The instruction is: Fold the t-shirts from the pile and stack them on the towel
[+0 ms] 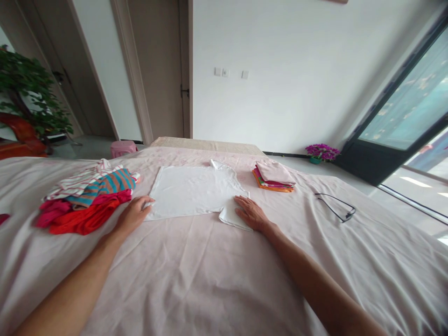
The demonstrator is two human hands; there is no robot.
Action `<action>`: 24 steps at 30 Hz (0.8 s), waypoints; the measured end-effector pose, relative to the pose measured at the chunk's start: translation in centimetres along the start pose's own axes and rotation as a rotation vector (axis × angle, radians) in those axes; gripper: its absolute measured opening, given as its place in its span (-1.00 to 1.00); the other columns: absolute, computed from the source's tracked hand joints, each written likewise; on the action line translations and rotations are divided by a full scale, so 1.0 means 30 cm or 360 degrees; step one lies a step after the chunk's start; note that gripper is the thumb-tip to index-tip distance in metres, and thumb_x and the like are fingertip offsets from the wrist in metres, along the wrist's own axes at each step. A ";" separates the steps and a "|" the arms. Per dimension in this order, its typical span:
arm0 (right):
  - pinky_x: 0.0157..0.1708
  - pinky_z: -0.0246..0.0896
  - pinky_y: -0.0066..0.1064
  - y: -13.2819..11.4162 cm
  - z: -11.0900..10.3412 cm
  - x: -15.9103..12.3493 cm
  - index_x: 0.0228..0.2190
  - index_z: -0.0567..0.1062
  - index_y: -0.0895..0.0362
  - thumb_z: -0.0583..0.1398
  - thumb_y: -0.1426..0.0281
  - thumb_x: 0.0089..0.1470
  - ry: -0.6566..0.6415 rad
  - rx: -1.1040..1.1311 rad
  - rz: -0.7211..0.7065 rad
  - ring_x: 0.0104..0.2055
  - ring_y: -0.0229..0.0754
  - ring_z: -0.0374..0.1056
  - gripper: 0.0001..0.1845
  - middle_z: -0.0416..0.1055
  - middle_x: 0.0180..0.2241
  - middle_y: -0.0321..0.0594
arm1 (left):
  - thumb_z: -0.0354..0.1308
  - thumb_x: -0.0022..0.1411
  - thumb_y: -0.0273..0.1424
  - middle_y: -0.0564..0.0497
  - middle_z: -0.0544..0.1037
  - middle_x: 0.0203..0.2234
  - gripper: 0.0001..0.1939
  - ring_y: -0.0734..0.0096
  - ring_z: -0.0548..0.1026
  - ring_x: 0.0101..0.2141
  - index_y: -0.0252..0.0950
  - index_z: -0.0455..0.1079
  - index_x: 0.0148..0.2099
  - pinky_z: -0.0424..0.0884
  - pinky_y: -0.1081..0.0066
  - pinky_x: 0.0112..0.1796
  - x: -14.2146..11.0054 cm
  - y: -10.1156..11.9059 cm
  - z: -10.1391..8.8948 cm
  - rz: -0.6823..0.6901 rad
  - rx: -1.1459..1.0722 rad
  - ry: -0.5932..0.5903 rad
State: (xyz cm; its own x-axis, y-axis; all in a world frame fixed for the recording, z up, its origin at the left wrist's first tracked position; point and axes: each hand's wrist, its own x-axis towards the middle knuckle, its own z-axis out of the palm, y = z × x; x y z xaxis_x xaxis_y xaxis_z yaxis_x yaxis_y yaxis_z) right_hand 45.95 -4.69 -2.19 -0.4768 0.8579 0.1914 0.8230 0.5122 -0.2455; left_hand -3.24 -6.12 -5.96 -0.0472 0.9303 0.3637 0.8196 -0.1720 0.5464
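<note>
White shirt (189,190) lies partly under the flat, released right grip (252,213), hem (156,189) at the left grip (135,212), hold unclear.

A shirt (185,189) is lying spread mid-frame on a sheet (196,280), the left hand (136,210) resting at its left edge, the right hand (252,213) on its lower-right sleeve. A clothes pile (89,200) is sitting to the left, a stack of cloths (275,176) to the right, glasses (348,214) lying farther right. Behind, a stool (124,149) is standing left of centre, flowers (321,152) right, near a door (364,161).
</note>
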 end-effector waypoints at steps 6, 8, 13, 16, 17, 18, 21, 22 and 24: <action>0.16 0.22 -0.21 0.023 -0.012 -0.014 0.06 0.48 0.05 0.01 0.29 0.28 0.0252 0.0243 0.0029 0.11 -0.10 0.36 -0.59 0.46 0.07 -0.16 | 0.14 0.05 0.00 -0.09 0.56 -0.10 -0.51 0.16 0.48 -0.01 -0.26 0.46 -0.12 0.35 0.23 0.09 -0.029 0.039 -0.078 0.0010 -0.0101 -0.0280; 0.11 0.27 -0.21 0.037 -0.024 -0.027 -0.05 0.56 0.04 0.06 0.37 0.22 0.0296 0.0302 -0.0006 0.03 -0.11 0.42 -0.65 0.53 -0.03 -0.17 | 0.20 0.01 0.01 -0.06 0.56 -0.05 -0.50 0.15 0.46 0.03 -0.20 0.48 -0.10 0.34 0.22 0.11 -0.043 0.018 -0.109 0.0069 -0.0049 -0.0402; 0.10 0.29 -0.19 0.079 -0.091 -0.070 -0.10 0.61 -0.05 0.06 0.61 0.00 0.0119 0.0251 -0.0201 0.04 -0.14 0.42 -0.47 0.55 -0.04 -0.27 | 0.19 0.05 -0.07 0.16 0.51 0.10 -0.64 0.28 0.39 0.14 0.06 0.50 -0.08 0.23 0.22 0.20 -0.072 -0.053 -0.143 0.0224 0.0151 -0.0494; 0.14 0.25 -0.18 0.104 -0.142 -0.081 -0.02 0.56 -0.13 0.06 0.63 -0.01 -0.0093 0.0165 -0.0407 0.11 -0.16 0.38 -0.37 0.48 0.06 -0.33 | 0.12 0.09 -0.08 0.22 0.52 0.10 -0.69 0.32 0.41 0.13 0.12 0.52 -0.11 0.25 0.25 0.20 -0.082 -0.055 -0.139 0.0192 0.0195 -0.0509; 0.15 0.25 -0.18 0.111 -0.155 -0.081 0.00 0.55 -0.15 0.06 0.62 0.02 -0.0140 0.0146 -0.0460 0.11 -0.17 0.38 -0.38 0.47 0.08 -0.34 | 0.11 0.09 -0.08 0.23 0.53 0.08 -0.70 0.31 0.43 0.12 0.13 0.52 -0.13 0.27 0.25 0.19 -0.085 -0.049 -0.137 0.0166 0.0204 -0.0499; 0.14 0.25 -0.18 0.119 -0.164 -0.079 0.01 0.54 -0.16 0.06 0.60 0.06 -0.0172 0.0131 -0.0500 0.11 -0.17 0.39 -0.41 0.46 0.09 -0.34 | 0.10 0.08 -0.06 0.24 0.55 0.05 -0.70 0.30 0.45 0.10 0.14 0.52 -0.14 0.29 0.25 0.18 -0.088 -0.043 -0.133 0.0145 0.0207 -0.0482; 0.12 0.26 -0.16 0.135 -0.167 -0.067 0.01 0.54 -0.13 0.05 0.48 0.23 -0.0208 0.0081 -0.0561 0.09 -0.14 0.40 -0.56 0.48 0.07 -0.28 | 0.04 0.11 -0.02 0.29 0.59 -0.02 -0.71 0.31 0.50 0.04 0.19 0.50 -0.16 0.33 0.25 0.17 -0.094 -0.027 -0.120 0.0146 0.0178 -0.0386; 0.12 0.26 -0.16 0.138 -0.162 -0.062 -0.01 0.55 -0.11 0.04 0.43 0.27 -0.0205 0.0067 -0.0574 0.08 -0.13 0.41 -0.61 0.49 0.06 -0.25 | 0.02 0.12 -0.02 0.30 0.60 -0.04 -0.71 0.32 0.51 0.03 0.19 0.50 -0.17 0.33 0.25 0.18 -0.094 -0.024 -0.115 0.0160 0.0155 -0.0346; 0.12 0.25 -0.16 0.138 -0.151 -0.053 -0.05 0.56 -0.05 0.01 0.37 0.32 -0.0187 0.0062 -0.0590 0.08 -0.12 0.41 -0.64 0.50 0.04 -0.19 | 0.02 0.13 -0.03 0.31 0.60 -0.06 -0.74 0.33 0.51 0.03 0.18 0.50 -0.21 0.31 0.25 0.19 -0.091 -0.016 -0.106 0.0183 0.0100 -0.0286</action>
State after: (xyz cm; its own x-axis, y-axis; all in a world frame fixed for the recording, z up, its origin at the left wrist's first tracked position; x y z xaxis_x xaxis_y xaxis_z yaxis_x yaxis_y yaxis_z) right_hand 51.52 -4.13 0.80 -0.7737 0.6117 0.1647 0.5767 0.7877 -0.2166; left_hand -5.31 -9.62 -4.82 0.1467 0.9495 0.2775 0.8480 -0.2652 0.4589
